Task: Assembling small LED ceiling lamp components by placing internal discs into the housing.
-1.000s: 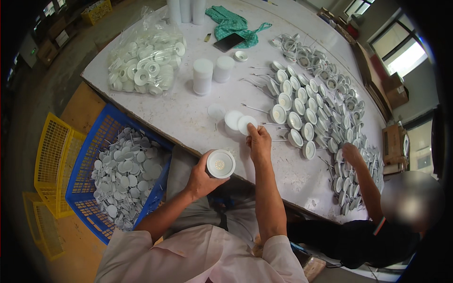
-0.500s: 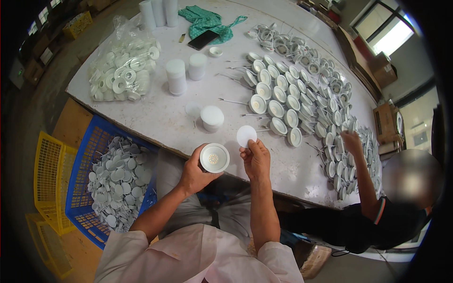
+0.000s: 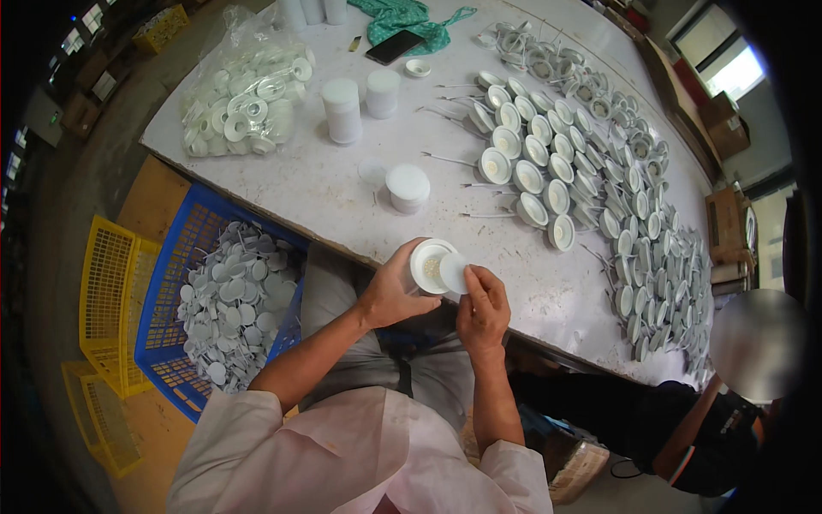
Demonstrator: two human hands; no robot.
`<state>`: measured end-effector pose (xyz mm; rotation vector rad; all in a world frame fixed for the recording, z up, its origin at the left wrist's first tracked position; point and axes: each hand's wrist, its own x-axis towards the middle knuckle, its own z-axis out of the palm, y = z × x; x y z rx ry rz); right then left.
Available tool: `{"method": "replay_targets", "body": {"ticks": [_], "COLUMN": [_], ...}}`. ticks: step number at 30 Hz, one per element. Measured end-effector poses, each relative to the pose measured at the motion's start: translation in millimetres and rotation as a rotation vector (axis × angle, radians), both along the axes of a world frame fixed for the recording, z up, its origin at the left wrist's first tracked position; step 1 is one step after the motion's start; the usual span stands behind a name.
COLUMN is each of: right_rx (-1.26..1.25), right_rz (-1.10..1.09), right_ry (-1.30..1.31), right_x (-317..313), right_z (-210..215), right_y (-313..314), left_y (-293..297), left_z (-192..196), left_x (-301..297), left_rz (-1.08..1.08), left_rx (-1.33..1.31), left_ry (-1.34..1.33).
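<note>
The left hand (image 3: 392,291) grips a round white lamp housing (image 3: 430,265) at the table edge (image 3: 342,231), while the right hand (image 3: 481,310) pinches a white disc (image 3: 453,272) against its rim. Half a second earlier the disc lay on the table. The blue crate (image 3: 184,257) holds grey discs (image 3: 229,300).

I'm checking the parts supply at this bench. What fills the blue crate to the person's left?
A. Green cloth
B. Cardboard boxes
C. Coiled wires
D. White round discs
D: the blue crate beside the table is heaped with flat white round discs, like the one the right hand holds against the round housing in the left hand.
</note>
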<state>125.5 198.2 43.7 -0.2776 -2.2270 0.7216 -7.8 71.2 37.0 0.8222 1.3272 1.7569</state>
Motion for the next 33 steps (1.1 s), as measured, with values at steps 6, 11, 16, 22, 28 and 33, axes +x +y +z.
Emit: {"method": "replay_targets", "body": {"ticks": [6, 11, 16, 22, 28, 33], "right_rx": [0.192, 0.225, 0.237, 0.252, 0.119, -1.215], "right_rz": [0.003, -0.008, -0.02, -0.024, 0.036, -0.047], "right_ry": [-0.055, -0.076, -0.075, -0.062, -0.067, 0.036], "right_x": [-1, 0, 2, 2, 3, 2], "right_z": [-3, -3, -3, -2, 13, 2], "right_y": [-9, -13, -14, -16, -20, -9], "left_y": [2, 3, 5, 5, 3, 2], "left_z": [10, 3, -1, -2, 1, -2], "left_x": [10, 14, 17, 17, 18, 20], "left_rz": [-0.013, 0.028, 0.071, 0.093, 0.159, 0.158], "left_rx": [0.067, 0.0, -0.008, -0.05, -0.087, -0.145], "left_ry": [-0.114, -0.071, -0.008, 0.046, 0.061, 0.143]}}
